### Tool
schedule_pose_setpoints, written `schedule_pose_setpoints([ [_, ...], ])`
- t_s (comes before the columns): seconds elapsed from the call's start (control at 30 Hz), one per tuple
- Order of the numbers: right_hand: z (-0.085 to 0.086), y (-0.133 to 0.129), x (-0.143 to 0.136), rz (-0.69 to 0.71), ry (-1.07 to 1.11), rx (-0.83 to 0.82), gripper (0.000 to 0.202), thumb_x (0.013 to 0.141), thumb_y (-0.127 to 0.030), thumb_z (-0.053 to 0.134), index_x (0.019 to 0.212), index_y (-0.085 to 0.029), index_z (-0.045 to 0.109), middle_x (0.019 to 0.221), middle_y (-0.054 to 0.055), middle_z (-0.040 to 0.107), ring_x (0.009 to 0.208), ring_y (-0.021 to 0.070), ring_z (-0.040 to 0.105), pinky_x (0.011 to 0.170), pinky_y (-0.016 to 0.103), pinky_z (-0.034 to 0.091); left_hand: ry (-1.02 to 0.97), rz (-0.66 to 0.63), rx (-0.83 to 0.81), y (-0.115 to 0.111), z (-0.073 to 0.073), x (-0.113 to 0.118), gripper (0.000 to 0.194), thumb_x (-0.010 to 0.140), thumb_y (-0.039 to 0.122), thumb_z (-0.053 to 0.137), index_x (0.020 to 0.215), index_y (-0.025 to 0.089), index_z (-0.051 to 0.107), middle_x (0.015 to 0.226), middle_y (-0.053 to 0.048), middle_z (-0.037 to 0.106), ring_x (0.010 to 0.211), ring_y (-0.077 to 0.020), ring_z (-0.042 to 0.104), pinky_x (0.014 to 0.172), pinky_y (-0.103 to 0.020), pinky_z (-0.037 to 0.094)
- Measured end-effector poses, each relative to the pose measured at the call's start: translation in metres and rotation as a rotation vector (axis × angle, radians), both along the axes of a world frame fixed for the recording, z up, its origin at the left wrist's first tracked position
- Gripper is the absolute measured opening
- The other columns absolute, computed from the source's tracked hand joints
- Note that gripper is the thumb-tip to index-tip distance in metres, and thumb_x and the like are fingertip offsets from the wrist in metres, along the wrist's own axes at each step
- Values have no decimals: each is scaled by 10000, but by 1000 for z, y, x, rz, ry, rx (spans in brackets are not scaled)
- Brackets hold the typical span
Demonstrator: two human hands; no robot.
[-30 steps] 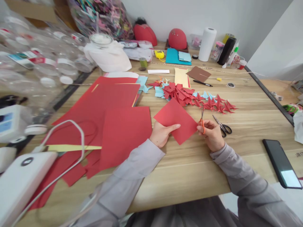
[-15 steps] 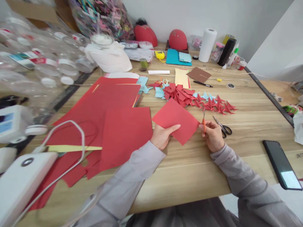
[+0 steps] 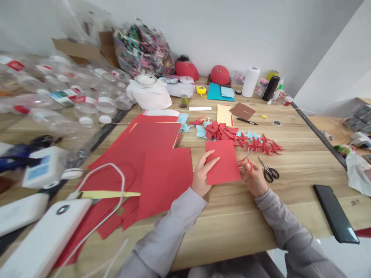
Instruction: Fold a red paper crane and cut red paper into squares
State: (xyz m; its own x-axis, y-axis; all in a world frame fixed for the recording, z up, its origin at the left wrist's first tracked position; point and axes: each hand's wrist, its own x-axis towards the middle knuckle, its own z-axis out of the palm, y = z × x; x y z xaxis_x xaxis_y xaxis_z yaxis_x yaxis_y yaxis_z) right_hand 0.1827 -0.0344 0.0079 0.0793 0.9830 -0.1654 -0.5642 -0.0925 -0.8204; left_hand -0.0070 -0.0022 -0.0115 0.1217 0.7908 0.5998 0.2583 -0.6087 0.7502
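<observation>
My left hand point(image 3: 203, 173) holds a small red paper sheet point(image 3: 222, 164) by its left side, with fingers lying over its face. At the right edge of that sheet, my right hand point(image 3: 252, 177) is closed on small orange-handled scissors point(image 3: 248, 166), their tips pointing up. Black-handled scissors point(image 3: 269, 172) lie on the table just right of my right hand. Behind the sheet is a pile of folded red paper pieces point(image 3: 220, 131), with more red folded shapes point(image 3: 265, 144) to the right. Large red sheets point(image 3: 165, 177) lie left of my left hand.
Plastic bottles point(image 3: 84, 104) crowd the left side. A white power bank point(image 3: 49, 235) with a cable lies at the front left, and a phone point(image 3: 336, 214) at the right. A brown paper piece point(image 3: 242, 111), a pen point(image 3: 247, 121) and a white roll point(image 3: 251, 82) are farther back.
The red sheet has turned from a diamond pose to nearly square-on. My left fingers now lie over its face. The camera view has shifted, so the table things appear lower.
</observation>
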Motion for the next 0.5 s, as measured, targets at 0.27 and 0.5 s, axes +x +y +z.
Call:
schedule_pose_setpoints([
  [0.27, -5, 15, -17, -286, -194, 31, 333, 432, -186, 855, 659, -191, 612, 648, -47, 644, 572, 103, 570, 550, 229, 478, -624, -50, -302, -12, 14, 14, 418, 885, 369, 503, 1292, 278, 532, 1505, -94, 339, 1208, -257, 545, 998, -419, 459],
  [0.5, -6, 17, -16, -197, -436, 183, 197, 497, -192, 813, 612, -198, 653, 704, -2, 646, 670, 134, 585, 613, 258, 489, -859, -252, -1041, 3, 20, 24, 487, 472, 289, 870, 888, 115, 686, 898, -120, 739, 853, -279, 698, 806, -390, 551],
])
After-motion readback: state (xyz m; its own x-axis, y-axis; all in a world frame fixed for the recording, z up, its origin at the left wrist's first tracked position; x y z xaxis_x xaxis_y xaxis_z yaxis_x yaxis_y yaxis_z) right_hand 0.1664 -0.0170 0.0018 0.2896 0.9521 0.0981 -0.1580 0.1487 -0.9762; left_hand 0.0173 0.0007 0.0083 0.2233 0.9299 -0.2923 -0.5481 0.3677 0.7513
